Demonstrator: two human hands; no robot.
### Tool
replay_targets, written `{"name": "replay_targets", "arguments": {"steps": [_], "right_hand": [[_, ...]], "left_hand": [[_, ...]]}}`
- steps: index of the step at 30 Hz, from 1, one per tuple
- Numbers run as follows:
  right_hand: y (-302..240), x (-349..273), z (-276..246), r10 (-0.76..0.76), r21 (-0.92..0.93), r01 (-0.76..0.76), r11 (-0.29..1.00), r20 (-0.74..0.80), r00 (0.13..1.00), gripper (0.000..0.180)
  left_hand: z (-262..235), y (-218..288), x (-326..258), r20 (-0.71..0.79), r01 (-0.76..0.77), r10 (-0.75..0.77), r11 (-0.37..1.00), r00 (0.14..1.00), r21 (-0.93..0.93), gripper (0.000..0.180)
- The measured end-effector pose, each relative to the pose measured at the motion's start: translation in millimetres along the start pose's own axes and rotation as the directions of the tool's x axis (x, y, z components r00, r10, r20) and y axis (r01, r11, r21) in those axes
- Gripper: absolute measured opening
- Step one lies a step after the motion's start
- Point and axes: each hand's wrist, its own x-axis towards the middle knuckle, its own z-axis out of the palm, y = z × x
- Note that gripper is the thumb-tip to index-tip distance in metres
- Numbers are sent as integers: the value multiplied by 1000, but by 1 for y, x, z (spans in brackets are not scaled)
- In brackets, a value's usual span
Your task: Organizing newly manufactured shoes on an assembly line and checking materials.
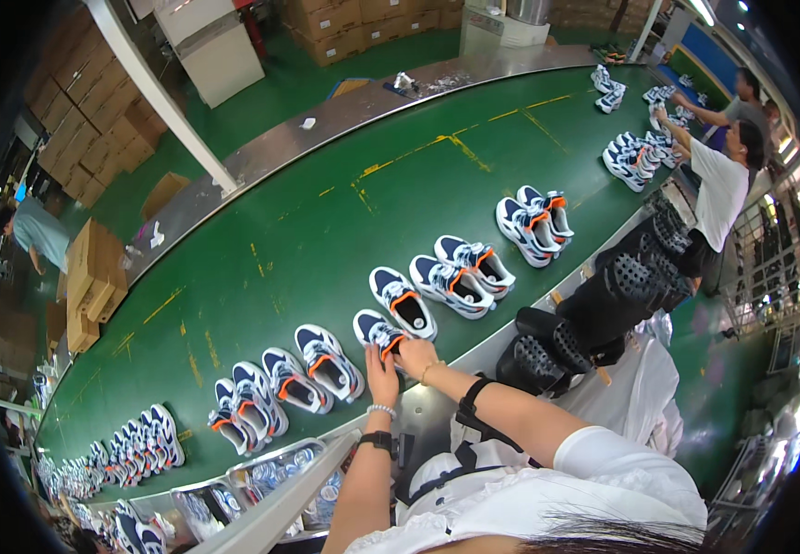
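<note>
A navy and white sneaker [377, 330] with orange lining stands on the green conveyor belt [326, 240], its toe pointing away from me. My left hand [381, 377] grips the near left side of its heel. My right hand [417, 357] is closed at the collar on the right, fingertips partly hidden against the shoe. Just beyond my right hand stands a matching sneaker [403, 303], untouched. A pair of the same sneakers [455, 277] sits to the right, and another sneaker [329, 362] is left of my left hand.
More sneakers [146, 443] line the belt's left end. Below the belt are bins of blue-white pieces [289, 475]. Black perforated shoe-shaped forms [635, 277] sit at the right edge. Co-workers [723, 175] handle shoes at far right. A metal post [160, 97] rises beyond the belt.
</note>
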Motion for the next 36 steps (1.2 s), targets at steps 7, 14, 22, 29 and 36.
{"name": "replay_targets", "arguments": {"steps": [7, 14, 22, 29, 36], "right_hand": [[13, 16, 16, -41, -134, 59, 989, 133, 990, 18], [11, -14, -61, -138, 51, 131, 990, 174, 975, 27], [82, -161, -330, 40, 743, 46, 668, -98, 994, 28], [208, -251, -454, 507, 523, -106, 846, -727, 463, 24], [317, -272, -438, 566, 522, -305, 796, -466, 680, 49]], "left_hand": [[13, -3, 8, 84, 20, -15, 998, 996, -51, 40], [33, 8, 31, -69, -110, 103, 989, 992, -102, 32], [31, 113, 36, -110, -444, 505, 828, 856, 343, 37], [69, 103, 53, 112, -401, 386, 853, 915, 335, 34], [77, 98, 62, 215, -318, 234, 712, 948, 627, 49]]}}
